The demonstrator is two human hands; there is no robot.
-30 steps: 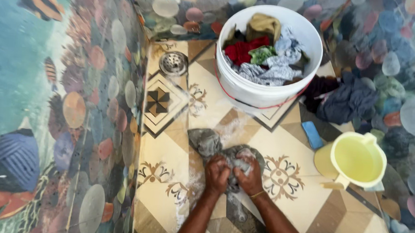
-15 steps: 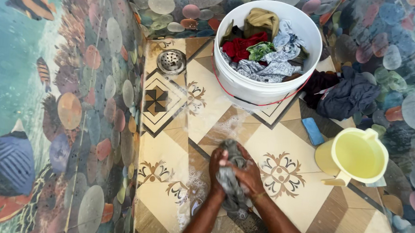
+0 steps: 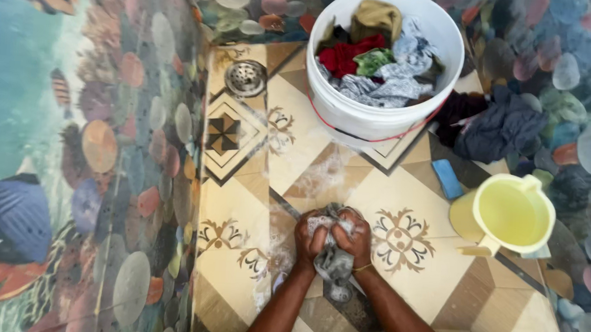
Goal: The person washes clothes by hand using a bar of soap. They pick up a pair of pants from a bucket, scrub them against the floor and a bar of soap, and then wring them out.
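Note:
A wet grey cloth (image 3: 334, 266), soapy at the top, is bunched between both hands above the patterned tile floor (image 3: 402, 192). My left hand (image 3: 310, 239) grips its left side, fist closed. My right hand (image 3: 354, 238) grips its right side, pressed against the left; a thin band circles that wrist. Part of the cloth hangs down between my wrists. Soap suds lie on the tiles to the left of my hands.
A white bucket (image 3: 379, 116) full of mixed clothes stands at the top. A dark clothes pile (image 3: 496, 129) lies to its right. A blue soap bar (image 3: 446, 178) and a yellow jug (image 3: 508, 214) sit at the right. A floor drain (image 3: 245, 78) is at top left beside the sea-patterned wall (image 3: 73, 154).
The cloth lay spread on the floor a second ago; both hands have gathered it up into a bunch and now squeeze it together, fists side by side.

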